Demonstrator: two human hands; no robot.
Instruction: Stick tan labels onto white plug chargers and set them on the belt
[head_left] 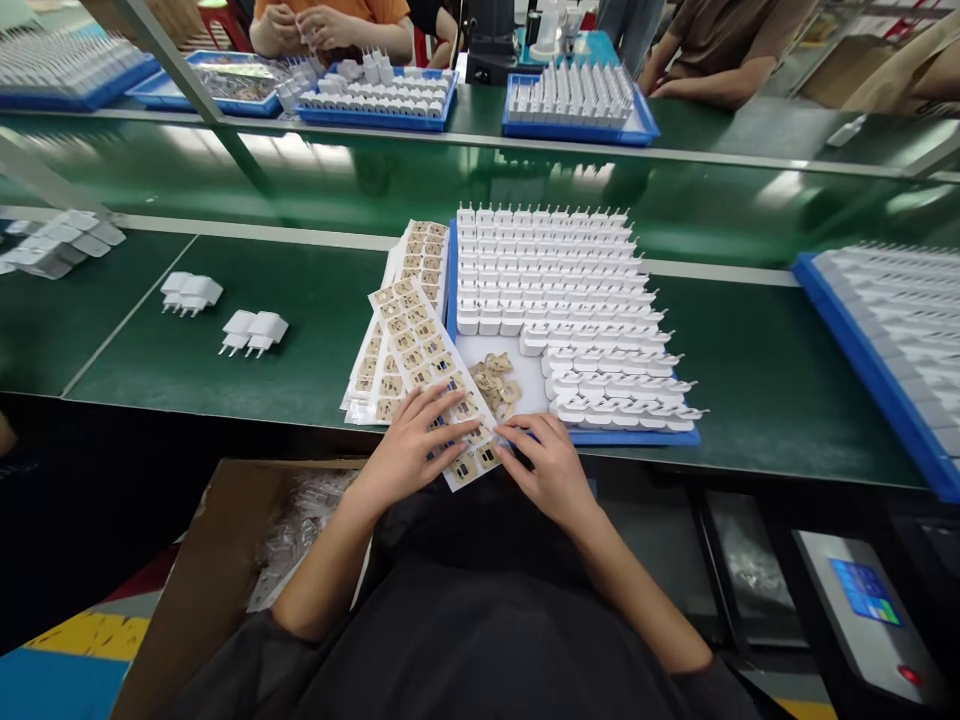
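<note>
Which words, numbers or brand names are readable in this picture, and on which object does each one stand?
No text can be read.
Label sheet under the left hand and right hand: printed marks, too small to read.
Blue screen on the machine at lower right: too blurred to read.
White plugs in the blue tray: no marking visible.

The left hand (411,445) lies flat on a sticker sheet (435,385). The right hand (546,462) pinches the sheet's near edge. Just beyond it sits a blue tray (637,437) of white plugs (555,280).
</note>
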